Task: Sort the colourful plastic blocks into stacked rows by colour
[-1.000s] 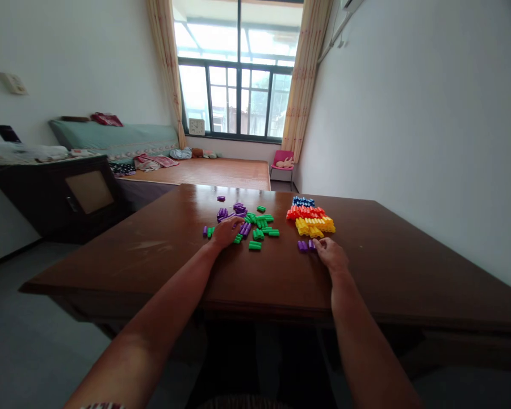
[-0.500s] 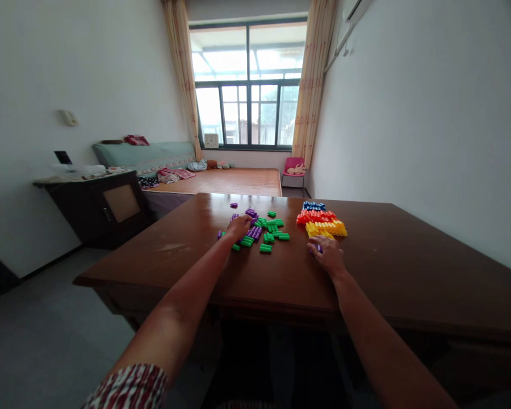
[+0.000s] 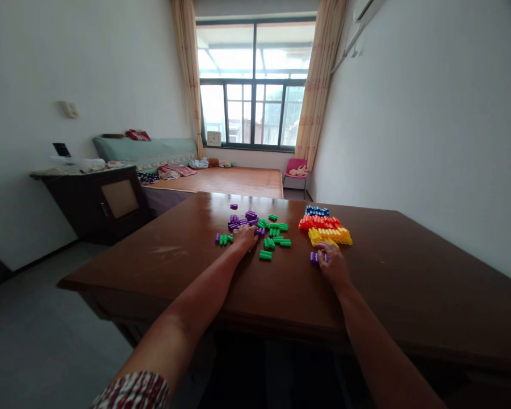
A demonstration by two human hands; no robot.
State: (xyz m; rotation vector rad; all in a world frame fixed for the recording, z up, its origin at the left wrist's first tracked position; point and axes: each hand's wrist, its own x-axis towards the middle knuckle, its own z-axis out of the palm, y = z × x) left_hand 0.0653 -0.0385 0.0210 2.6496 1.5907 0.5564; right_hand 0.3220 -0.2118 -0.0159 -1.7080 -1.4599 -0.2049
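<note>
**Purple pieces under both hands**

The step in hand seems to be gathering and lining up purple pieces. The left hand (image 3: pixel 244 236) is curved over the purple pile (image 3: pixel 238 222); whether it grips any, I cannot tell. The right hand (image 3: pixel 334 262), fingers bent fairly narrow, touches the purple row (image 3: pixel 314 257) at its 9 o'clock; a firm hold cannot be confirmed. Yellow pieces (image 3: pixel 330 234) lie at its 12. The next move calls for a light fingertip pinch, avoiding green pieces (image 3: pixel 283 226) at the left hand's 2.

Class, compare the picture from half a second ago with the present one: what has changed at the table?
The left hand has shifted slightly right and nearer the wearer, covering more of the purple pieces. The right hand has drawn slightly right, uncovering more of the near purple row. Any change of grip is unclear. Blue, red and yellow blocks stayed put.
</note>
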